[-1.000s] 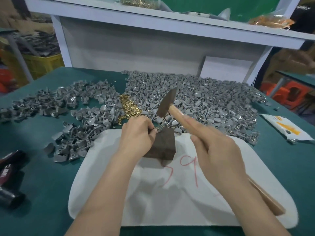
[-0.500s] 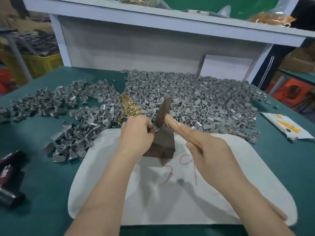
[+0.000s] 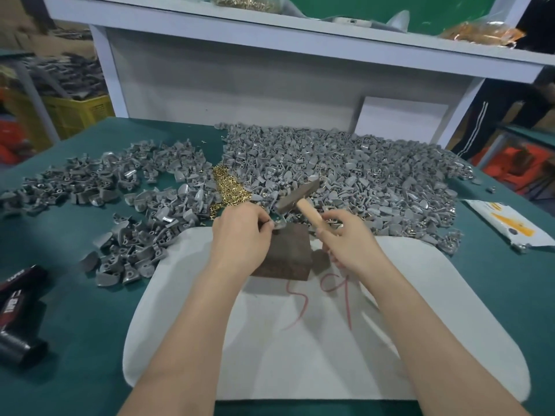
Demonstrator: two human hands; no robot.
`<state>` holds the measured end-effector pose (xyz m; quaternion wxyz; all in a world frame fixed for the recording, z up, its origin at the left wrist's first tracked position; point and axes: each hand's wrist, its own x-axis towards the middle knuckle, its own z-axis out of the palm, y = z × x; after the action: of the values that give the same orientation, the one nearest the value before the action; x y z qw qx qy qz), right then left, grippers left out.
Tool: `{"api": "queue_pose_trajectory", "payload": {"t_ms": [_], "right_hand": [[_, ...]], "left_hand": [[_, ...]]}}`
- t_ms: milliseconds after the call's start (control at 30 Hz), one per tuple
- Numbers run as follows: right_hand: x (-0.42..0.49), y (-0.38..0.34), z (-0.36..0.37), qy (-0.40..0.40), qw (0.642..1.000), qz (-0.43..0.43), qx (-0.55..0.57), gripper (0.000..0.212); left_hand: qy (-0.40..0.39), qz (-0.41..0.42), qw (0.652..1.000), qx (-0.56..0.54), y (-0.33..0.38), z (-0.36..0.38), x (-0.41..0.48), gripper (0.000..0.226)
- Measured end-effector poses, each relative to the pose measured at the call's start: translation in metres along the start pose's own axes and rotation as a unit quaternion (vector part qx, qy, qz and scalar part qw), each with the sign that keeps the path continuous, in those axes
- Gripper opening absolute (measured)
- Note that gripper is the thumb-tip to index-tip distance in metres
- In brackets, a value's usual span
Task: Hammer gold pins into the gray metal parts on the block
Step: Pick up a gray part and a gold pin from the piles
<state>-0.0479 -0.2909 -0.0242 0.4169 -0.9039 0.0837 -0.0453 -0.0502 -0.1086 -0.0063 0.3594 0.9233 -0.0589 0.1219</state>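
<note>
I am looking down on a green table (image 3: 90, 325) pushed against a white shelf unit (image 3: 300, 34), with a yellow crate (image 3: 81, 112) off to the far left and a clear bag of something orange (image 3: 480, 33) up on the shelf. A white mat (image 3: 300, 370) lies on the table in front of me, with red marks (image 3: 330, 295) scrawled on it. At its far end stands the dark brown block (image 3: 291, 256). Beyond the mat a big heap of gray parts (image 3: 360, 169) spreads across the back of the table. Looser gray parts (image 3: 105, 181) are scattered to the left, and a smaller pile (image 3: 135, 244) sits just beside the mat's left corner. Between the heaps lies a small pile of gold pins (image 3: 228, 187). My left hand (image 3: 240, 232) rests against the left side of the block, and its thumb and fingertips pinch one gray part (image 3: 278, 225) down on the block's top far corner. Whether a pin sits in that part is too small for me to tell. My right hand (image 3: 351, 238) is curled round the wooden handle of the hammer (image 3: 303, 202), gripping it close up under the head. The dark head is tilted and hangs just above and beyond the pinched part, apart from it as far as I can see. At the left edge of the table lie some black tubes (image 3: 18, 298), and at the right edge a white packet with orange print (image 3: 504, 223).
</note>
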Motion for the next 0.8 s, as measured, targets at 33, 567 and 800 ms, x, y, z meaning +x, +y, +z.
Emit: {"api": "queue_pose_trajectory", "payload": {"t_ms": [33, 567, 800], "right_hand": [[-0.001, 0.001, 0.0, 0.001, 0.999, -0.004, -0.049, 0.028], [0.059, -0.091, 0.003, 0.123, 0.991, -0.055, 0.002, 0.075], [0.038, -0.134, 0.089, -0.13, 0.924, -0.282, -0.223, 0.039]], "left_hand": [[0.002, -0.001, 1.0, -0.003, 0.0, 0.0, 0.0, 0.015], [0.228, -0.079, 0.94, -0.242, -0.006, -0.008, 0.008, 0.019], [0.349, -0.184, 0.812, -0.431, -0.012, -0.022, 0.01, 0.03]]}}
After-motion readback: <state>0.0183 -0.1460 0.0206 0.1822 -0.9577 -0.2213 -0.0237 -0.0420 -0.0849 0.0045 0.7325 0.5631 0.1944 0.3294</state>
